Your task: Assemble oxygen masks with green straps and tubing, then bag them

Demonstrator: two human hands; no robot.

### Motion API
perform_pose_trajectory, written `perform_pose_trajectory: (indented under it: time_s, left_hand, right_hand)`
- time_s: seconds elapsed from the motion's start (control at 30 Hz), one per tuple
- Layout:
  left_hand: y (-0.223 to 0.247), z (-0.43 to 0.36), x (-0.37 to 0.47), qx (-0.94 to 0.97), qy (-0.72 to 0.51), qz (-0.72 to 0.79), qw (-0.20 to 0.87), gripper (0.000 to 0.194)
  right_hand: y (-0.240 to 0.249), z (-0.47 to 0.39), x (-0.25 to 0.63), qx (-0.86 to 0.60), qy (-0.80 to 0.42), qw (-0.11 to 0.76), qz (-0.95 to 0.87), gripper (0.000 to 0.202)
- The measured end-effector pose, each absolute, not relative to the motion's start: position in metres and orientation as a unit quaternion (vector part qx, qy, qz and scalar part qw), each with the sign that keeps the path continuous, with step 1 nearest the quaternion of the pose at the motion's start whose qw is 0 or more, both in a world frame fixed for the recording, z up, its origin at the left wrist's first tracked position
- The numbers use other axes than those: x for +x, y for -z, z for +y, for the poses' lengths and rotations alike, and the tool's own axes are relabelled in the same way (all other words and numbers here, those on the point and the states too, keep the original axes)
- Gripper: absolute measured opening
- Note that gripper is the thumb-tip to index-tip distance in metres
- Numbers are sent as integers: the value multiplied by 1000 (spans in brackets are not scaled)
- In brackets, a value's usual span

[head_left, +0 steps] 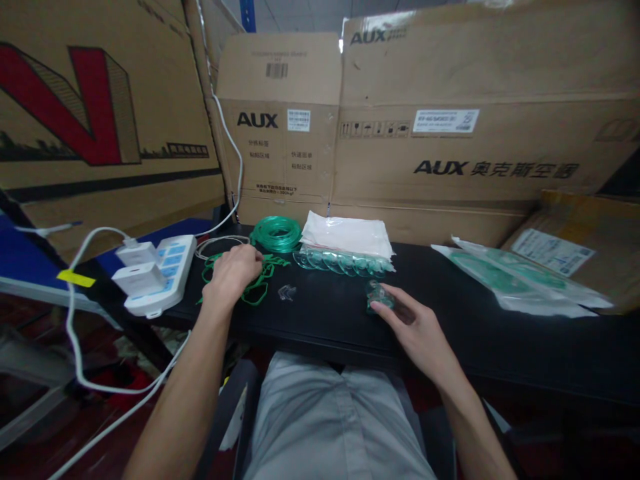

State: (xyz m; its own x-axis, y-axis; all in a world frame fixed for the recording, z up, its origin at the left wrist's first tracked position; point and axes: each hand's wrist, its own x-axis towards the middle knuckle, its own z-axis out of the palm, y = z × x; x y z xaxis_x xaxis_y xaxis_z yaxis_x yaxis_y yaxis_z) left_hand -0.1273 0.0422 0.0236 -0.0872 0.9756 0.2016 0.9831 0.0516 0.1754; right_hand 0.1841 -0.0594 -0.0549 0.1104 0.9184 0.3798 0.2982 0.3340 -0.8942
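Note:
My left hand point(235, 272) is over a loose heap of thin green elastic straps point(257, 288) at the left of the black table. Its fingers are curled in among the straps, and the fingertips are partly hidden. In front of me on the right, my right hand point(413, 323) pinches a small clear, green-tinted plastic fitting point(376, 298) between thumb and fingers, at the tabletop. A few tiny clear pieces point(287, 292) lie between the two hands. Behind them is a row of overlapping clear green plastic masks point(345, 264).
A coil of green tubing point(276, 233) and white plastic packets point(347, 235) lie at the back. Bagged green items point(505, 273) lie right. A white power strip point(173, 273) with plugs and cables stands left. Tall cardboard boxes point(435, 193) wall the back.

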Motion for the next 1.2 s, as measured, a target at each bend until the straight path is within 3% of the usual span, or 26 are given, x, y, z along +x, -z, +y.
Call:
perform_pose_trajectory:
  time_s: [0.17,0.4,0.7,0.93,1.03,1.13,1.2]
  left_hand:
    - [-27,42,-137,-684,112,-721,1,35]
    - [-18,50,-119,-771,175,-610,55,35]
    - [3,68,-118,-791,126,-599,-2,16]
    - [-18,47,-97,-782,243,-573,39,31]
    - [-22,28,-65,-821,290,-477,-122,39]
    - [-17,13,-34,-854,213,-339,-333,53]
    - [-12,8,-21,-856,190,-305,-371,56]
  right_hand:
    - [53,-60,183,-505,-280,547,-606,45]
    - [53,-61,183,-502,-281,544,-611,44]
    - [55,-59,185,-509,-286,528,-616,44]
    - [55,-60,185,-502,-278,521,-631,44]
    - [56,-59,186,-500,-268,528,-633,42]
    - [59,-58,188,-497,-245,529,-643,38]
    - [60,-57,189,-495,-223,525,-655,36]
